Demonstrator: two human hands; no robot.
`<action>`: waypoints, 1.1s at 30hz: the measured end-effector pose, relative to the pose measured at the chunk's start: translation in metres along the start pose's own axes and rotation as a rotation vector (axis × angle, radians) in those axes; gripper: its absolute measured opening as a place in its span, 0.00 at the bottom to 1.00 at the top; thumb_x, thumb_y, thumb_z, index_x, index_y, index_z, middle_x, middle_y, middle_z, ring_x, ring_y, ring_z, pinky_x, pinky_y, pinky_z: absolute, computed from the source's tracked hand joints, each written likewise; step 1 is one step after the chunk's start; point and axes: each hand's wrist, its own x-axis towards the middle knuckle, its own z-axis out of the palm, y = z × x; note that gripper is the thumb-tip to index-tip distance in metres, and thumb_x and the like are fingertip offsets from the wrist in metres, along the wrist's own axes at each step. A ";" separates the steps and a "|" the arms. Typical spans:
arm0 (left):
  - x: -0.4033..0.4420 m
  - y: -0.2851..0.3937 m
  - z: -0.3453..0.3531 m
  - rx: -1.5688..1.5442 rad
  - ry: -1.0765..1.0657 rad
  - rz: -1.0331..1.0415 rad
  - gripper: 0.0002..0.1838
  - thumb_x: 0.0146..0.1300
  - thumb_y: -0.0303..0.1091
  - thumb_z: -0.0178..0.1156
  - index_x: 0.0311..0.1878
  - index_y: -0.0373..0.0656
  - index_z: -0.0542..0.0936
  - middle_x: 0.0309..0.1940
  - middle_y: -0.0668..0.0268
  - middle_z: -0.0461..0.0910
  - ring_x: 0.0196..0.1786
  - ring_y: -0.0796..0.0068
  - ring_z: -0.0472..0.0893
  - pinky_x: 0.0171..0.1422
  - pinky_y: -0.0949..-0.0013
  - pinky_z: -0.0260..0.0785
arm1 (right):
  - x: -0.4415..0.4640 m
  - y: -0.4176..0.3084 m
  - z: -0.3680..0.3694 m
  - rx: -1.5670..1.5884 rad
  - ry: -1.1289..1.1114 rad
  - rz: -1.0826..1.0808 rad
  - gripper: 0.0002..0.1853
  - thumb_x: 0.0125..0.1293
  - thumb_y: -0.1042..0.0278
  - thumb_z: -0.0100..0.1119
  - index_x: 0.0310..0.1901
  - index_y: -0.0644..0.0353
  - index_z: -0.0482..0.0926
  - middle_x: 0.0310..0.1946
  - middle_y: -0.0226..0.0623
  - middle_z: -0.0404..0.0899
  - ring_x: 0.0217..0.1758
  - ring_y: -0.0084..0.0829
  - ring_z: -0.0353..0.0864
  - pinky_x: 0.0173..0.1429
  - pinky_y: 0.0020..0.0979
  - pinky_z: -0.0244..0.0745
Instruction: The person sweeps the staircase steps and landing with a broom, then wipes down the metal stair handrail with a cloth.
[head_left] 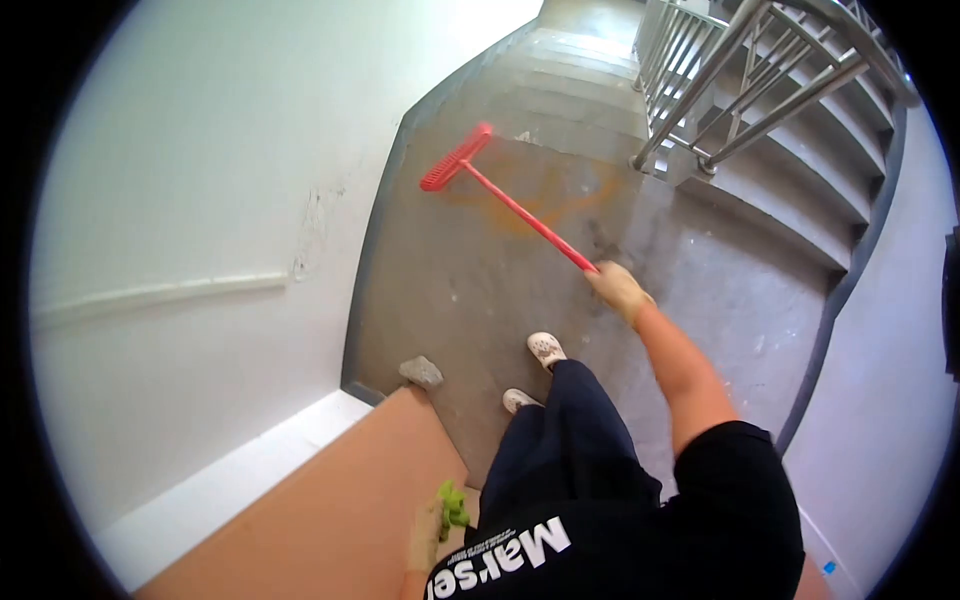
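Observation:
A red broom slants across the landing, its bristled head at the upper left near the wall's dark skirting. The near end of its handle is in my right hand, which is closed around it and wears a pale glove. Low in the view, beside my dark trousers, my left hand is in a similar pale covering. A bright green thing, perhaps a cloth, is next to that hand. The fingers of my left hand are too unclear to tell whether they hold it.
A grey stone lies on the floor by the corner of a brown door or panel. Stairs lead away at the top. Others rise at the right, behind metal railings. A white wall stands left.

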 end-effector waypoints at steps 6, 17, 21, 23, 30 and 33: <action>-0.005 -0.003 -0.023 0.167 0.057 -0.051 0.22 0.63 0.46 0.43 0.45 0.36 0.74 0.36 0.58 0.77 0.36 0.71 0.76 0.40 0.68 0.68 | 0.067 -0.037 0.008 -0.088 0.079 0.156 0.20 0.56 0.52 0.48 0.42 0.60 0.76 0.42 0.49 0.74 0.48 0.42 0.74 0.50 0.37 0.68; 0.064 0.036 -0.022 -0.039 -0.169 0.139 0.16 0.62 0.42 0.44 0.33 0.42 0.77 0.14 0.69 0.71 0.10 0.82 0.62 0.12 0.77 0.51 | -0.237 0.250 0.031 0.301 0.233 0.618 0.21 0.58 0.53 0.46 0.39 0.64 0.75 0.16 0.37 0.71 0.13 0.28 0.69 0.18 0.30 0.66; 0.090 0.060 -0.026 0.252 -0.225 0.323 0.16 0.62 0.41 0.44 0.34 0.41 0.77 0.16 0.69 0.72 0.13 0.81 0.65 0.14 0.77 0.54 | -0.358 0.287 0.104 0.382 0.276 0.757 0.19 0.58 0.56 0.48 0.41 0.63 0.75 0.17 0.37 0.71 0.13 0.27 0.68 0.18 0.29 0.67; 0.120 0.059 -0.033 0.378 -0.297 0.368 0.16 0.62 0.41 0.44 0.34 0.39 0.77 0.17 0.68 0.73 0.14 0.80 0.66 0.16 0.76 0.57 | -0.411 0.290 0.150 0.444 0.310 0.806 0.19 0.58 0.56 0.49 0.41 0.63 0.75 0.17 0.37 0.71 0.13 0.27 0.68 0.18 0.29 0.67; 0.138 0.060 -0.046 0.740 -0.345 0.561 0.15 0.60 0.39 0.47 0.35 0.36 0.77 0.26 0.62 0.78 0.24 0.74 0.75 0.26 0.71 0.67 | -0.475 0.284 0.273 0.857 0.544 0.710 0.17 0.58 0.55 0.48 0.34 0.63 0.77 0.13 0.33 0.68 0.12 0.24 0.66 0.17 0.28 0.63; 0.111 0.067 -0.038 0.832 -0.334 0.566 0.16 0.60 0.40 0.48 0.38 0.36 0.77 0.28 0.62 0.78 0.27 0.72 0.76 0.30 0.69 0.68 | -0.450 0.279 0.282 0.900 0.657 0.629 0.18 0.58 0.54 0.48 0.28 0.63 0.75 0.11 0.33 0.67 0.11 0.26 0.66 0.16 0.30 0.61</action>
